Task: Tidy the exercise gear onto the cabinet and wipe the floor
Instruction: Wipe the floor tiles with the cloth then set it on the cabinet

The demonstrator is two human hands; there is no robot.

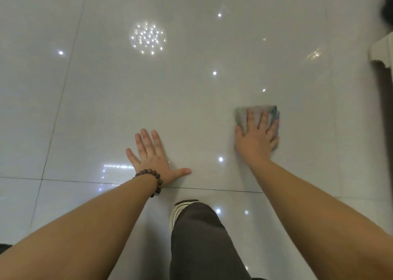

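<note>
Two things at the right edge are cut off and hard to make out: a dark shape [387, 11] in the far corner and, just nearer, a pale ridged piece of furniture [382, 49] with shadow beneath it. Much of the cloth [241, 114] is hidden too, since the right hand [256, 138] lies on top of it; only its far edge and right side show, grey-green with a bluish fold, and its pattern is too blurred to read.

The right hand presses the cloth flat against the floor [191, 67], fingers straight and spread, palm down, so this grip is released and pinches nothing. The left hand [154, 159] rests flat on the bare tile to the left and a little nearer, fingers straight and pointing away, thumb stretched out to the right; its grip is released as well. A bracelet [156, 180] of dark brown beads circles the left wrist. Both forearms reach in from the near corners.

Between the arms, a knee in grey trousers [202, 237] rises from the near edge, with a white shoe [180, 207] showing just beyond it. Glossy pale tiles mirror a round cluster of lamps and scattered light spots, and thin dark grout lines cross beneath the left wrist.
</note>
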